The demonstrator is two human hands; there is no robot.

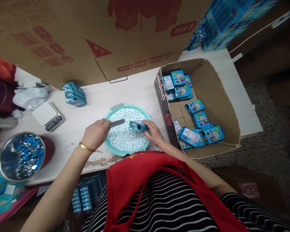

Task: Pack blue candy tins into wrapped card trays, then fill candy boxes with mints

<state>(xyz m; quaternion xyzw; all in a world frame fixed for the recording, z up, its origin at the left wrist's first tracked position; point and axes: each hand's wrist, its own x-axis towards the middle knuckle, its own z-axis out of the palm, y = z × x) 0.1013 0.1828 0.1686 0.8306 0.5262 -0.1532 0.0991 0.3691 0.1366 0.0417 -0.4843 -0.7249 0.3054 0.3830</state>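
My left hand is closed around a narrow grey metal scoop-like tool, which points right over the basin. A small blue candy box is gripped in my right hand, tilted so that a dark round hole faces up. The tool's tip and the box are a short gap apart. Beneath both lies a teal basin filled with small pale blue and white candies. My fingers hide the tool's grip and part of the box.
To the right, a cardboard carton holds several blue boxes. Left are a stack of boxes, a kitchen scale and a metal bowl with blue caps. A big carton stands behind the basin.
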